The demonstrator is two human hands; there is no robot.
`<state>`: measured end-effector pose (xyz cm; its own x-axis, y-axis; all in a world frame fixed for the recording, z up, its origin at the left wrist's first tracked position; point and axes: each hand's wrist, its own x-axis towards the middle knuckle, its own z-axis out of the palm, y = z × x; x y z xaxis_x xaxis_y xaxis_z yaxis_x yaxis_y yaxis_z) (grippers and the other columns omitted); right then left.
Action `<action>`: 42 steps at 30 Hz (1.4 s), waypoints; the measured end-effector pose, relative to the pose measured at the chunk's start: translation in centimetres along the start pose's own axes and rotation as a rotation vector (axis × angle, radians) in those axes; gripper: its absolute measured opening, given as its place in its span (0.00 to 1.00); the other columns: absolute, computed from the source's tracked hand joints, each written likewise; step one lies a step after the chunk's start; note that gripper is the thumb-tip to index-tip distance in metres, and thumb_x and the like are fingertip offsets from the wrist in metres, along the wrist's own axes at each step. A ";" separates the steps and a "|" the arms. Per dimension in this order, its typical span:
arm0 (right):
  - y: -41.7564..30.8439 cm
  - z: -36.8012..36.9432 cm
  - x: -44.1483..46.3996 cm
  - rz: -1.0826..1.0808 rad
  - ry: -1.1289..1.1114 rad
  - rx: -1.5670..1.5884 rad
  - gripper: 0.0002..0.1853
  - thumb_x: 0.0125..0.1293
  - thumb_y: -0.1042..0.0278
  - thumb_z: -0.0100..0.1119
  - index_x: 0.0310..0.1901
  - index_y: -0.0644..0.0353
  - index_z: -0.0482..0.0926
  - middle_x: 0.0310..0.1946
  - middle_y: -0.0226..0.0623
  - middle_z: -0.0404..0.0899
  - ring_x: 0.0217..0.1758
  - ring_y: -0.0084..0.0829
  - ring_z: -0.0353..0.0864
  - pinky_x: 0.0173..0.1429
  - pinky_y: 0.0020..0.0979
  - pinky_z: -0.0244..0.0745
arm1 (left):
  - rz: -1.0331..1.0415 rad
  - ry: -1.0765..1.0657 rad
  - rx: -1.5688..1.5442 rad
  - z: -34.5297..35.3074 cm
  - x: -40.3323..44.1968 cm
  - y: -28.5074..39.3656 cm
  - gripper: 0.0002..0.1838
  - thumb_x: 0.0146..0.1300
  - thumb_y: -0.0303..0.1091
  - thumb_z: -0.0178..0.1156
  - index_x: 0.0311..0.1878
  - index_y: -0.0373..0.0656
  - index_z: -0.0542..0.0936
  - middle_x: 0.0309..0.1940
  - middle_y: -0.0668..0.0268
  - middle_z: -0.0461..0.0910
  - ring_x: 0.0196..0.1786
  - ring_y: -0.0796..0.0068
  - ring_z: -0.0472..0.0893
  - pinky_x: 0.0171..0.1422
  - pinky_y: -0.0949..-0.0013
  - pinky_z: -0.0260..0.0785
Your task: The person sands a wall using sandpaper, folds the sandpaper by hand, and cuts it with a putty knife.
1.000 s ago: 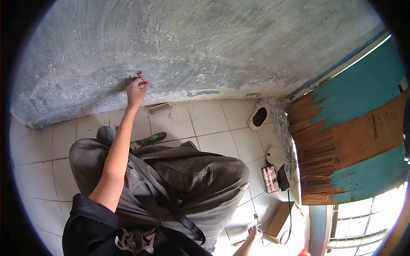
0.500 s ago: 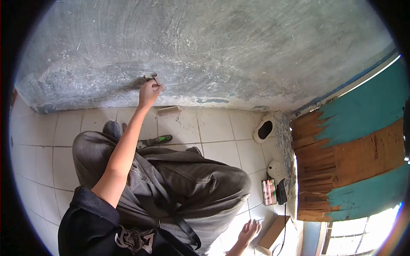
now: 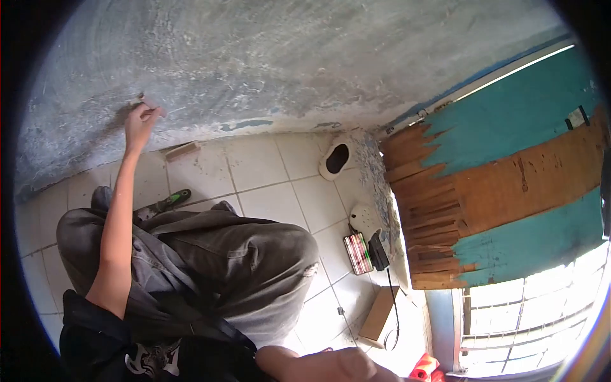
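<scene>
My left hand [image 3: 138, 124] reaches out to the grey, scuffed wall [image 3: 254, 57], its thumb and fingers closed on a small flat piece like folded sandpaper [image 3: 151, 104]. That piece sits against the lower wall, where the paint is worn and flaking. Below the hand, a pale oblong block [image 3: 182, 151] lies on the floor by the wall's foot. Next to my leg lies a scraper-like tool with a black and green handle [image 3: 174, 198], partly covered. At the bottom edge, my right hand [image 3: 312, 365] and arm show only as a close, cut-off shape; its fingers cannot be made out.
White floor tiles [image 3: 264, 159] run along the wall. To the right are a white clog [image 3: 335, 159], a second clog [image 3: 365, 219], a phone [image 3: 358, 253], a black device with a cable [image 3: 378, 250] and a cardboard box [image 3: 380, 313]. A splintered wood and teal panel [image 3: 503, 191] stands beyond.
The view has turned right, so the scene shifts left. My left hand is still at the wall with the flat piece. My right hand has come from beside the box to close below the camera.
</scene>
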<state>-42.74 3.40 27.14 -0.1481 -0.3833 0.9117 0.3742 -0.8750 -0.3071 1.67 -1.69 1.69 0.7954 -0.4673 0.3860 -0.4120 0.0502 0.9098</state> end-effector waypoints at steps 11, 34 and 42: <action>-0.2 -0.5 -0.2 -0.044 -0.080 -0.096 0.24 0.61 0.60 0.41 0.57 0.63 0.61 0.54 0.45 0.63 0.44 0.32 0.68 0.34 0.27 0.69 | -0.065 0.016 0.205 -0.1 -0.2 0.8 0.12 0.58 0.37 0.58 0.36 0.36 0.79 0.32 0.63 0.82 0.40 0.74 0.81 0.45 0.75 0.68; -0.9 -1.7 -0.1 -0.113 -0.076 -0.230 0.28 0.62 0.51 0.37 0.58 0.64 0.61 0.57 0.46 0.62 0.52 0.38 0.67 0.39 0.30 0.72 | 0.062 0.001 0.118 -3.2 2.0 0.3 0.12 0.60 0.39 0.58 0.35 0.38 0.79 0.25 0.74 0.75 0.29 0.85 0.70 0.36 0.81 0.60; -1.0 -2.8 -0.4 -0.147 -0.023 -0.290 0.30 0.63 0.48 0.36 0.58 0.65 0.61 0.59 0.47 0.61 0.55 0.41 0.67 0.40 0.31 0.74 | 0.050 -0.010 0.217 -2.3 0.7 1.1 0.12 0.59 0.40 0.58 0.37 0.39 0.79 0.29 0.71 0.78 0.32 0.84 0.71 0.38 0.78 0.62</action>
<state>-45.61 3.62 26.37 -0.1588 -0.2430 0.9569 0.0734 -0.9695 -0.2340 2.80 0.05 3.28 0.7677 -0.4780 0.4268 -0.5374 -0.1175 0.8351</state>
